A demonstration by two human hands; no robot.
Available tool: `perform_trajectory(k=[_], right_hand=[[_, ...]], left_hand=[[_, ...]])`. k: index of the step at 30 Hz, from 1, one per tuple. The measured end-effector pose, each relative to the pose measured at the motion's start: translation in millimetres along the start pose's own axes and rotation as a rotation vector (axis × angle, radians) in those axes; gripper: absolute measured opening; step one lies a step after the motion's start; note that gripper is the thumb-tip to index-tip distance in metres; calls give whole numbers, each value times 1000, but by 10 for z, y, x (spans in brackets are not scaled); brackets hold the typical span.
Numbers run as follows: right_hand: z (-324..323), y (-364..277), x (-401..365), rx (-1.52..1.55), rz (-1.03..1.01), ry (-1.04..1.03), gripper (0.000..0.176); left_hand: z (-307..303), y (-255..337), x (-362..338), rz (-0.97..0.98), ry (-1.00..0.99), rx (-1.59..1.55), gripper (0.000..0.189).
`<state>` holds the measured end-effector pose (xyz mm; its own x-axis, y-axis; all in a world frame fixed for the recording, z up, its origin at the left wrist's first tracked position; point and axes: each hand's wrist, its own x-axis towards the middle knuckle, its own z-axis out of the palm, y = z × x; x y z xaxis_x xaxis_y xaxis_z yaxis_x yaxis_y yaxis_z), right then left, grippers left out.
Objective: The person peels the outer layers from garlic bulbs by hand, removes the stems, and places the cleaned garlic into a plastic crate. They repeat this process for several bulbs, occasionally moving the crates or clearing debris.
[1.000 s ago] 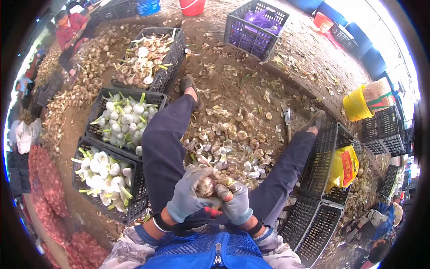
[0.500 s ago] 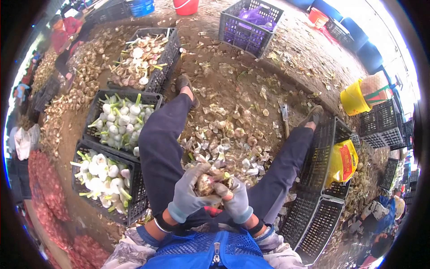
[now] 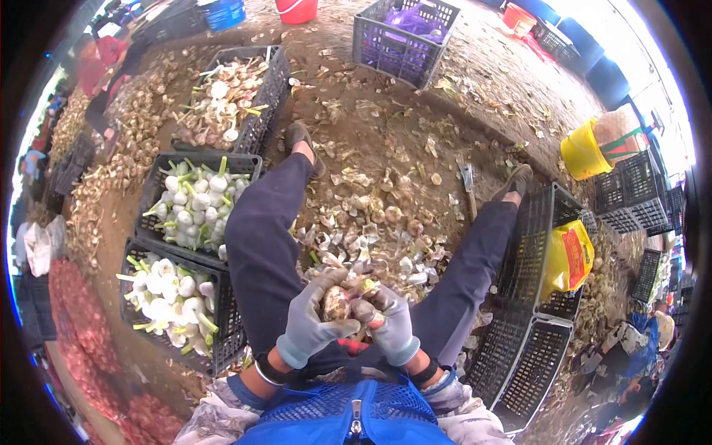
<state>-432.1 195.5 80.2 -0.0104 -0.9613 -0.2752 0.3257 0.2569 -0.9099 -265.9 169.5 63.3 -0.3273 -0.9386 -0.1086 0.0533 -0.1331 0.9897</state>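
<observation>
Ground (image 3: pixel 337 96): brown earth, strewn mid-frame with papery, curling husks (image 3: pixel 415 279).
Crates (image 3: pixel 231 319): black slatted plastic, left of frame, heaped with smooth white bulbs (image 3: pixel 159 285).
Garlic bulb (image 3: pixel 337 303): rounded, purplish, rough-skinned, at lower centre of the frame.
Left hand (image 3: pixel 311 317): grey-gloved, fingers curled closed around the bulb's side.
Right hand (image 3: pixel 391 324): grey-gloved, fingers closed, as best I can see, at its stalk end.
</observation>
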Motion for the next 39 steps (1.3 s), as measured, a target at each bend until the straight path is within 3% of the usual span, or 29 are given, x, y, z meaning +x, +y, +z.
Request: perform_trajectory(k=[3,5,9,11,12,14,15,16,19,20,23,24,27,31,33,35,37,39], right_hand=[[-78,5,8,-110,-87,-51,11],[-128,26,25,-184,-129,-75,8],[-87,81,79,-593,-451,103,11],[-61,134,91,-719,-624,218,18],[-57,104,75,-769,-610,235,20],[-55,114,115,-794,-702,225,21],[-52,123,139,-805,-750,220,22],[-50,132,139,-763,-738,203,20],[-6,82,76,-568,-340,224,21],[-60,218,99,-470,-312,238,20],[-36,148,33,-626,-328,215,19],[-18,130,19,-683,-338,201,14],[-26,113,-2,-452,-77,179,10],[-5,321,31,403,170,127,18],[17,214,16,819,302,61,23],[-111,383,26,1056,375,24,25],[-215,521,23,1312,399,-51,24],[-251,504,26,1218,410,6,25]], left_hand=[[31,155,-13,-161,-45,-312,80],[18,155,-18,-168,-67,-298,76],[83,118,-10,-157,-15,-231,87],[42,38,-28,-269,-81,-333,75],[1,-15,-41,-327,-113,-384,70],[-173,-172,-32,-455,-326,-777,57],[-174,-108,-17,-508,-342,-806,59],[-176,-45,-2,-561,-356,-834,61],[69,65,9,-385,-36,-682,53],[107,68,-2,-310,40,-584,49],[89,-163,-129,-98,92,-27,52],[87,-131,-136,-150,113,-29,55],[-19,47,-52,-370,13,-417,49],[-156,-30,-33,-512,-152,-704,61],[-177,-68,-47,-492,-251,-855,55],[-191,-210,-96,-477,-353,-1062,53],[-183,-224,-76,-544,-348,-1030,53],[-137,-203,-30,-517,-305,-948,59]])
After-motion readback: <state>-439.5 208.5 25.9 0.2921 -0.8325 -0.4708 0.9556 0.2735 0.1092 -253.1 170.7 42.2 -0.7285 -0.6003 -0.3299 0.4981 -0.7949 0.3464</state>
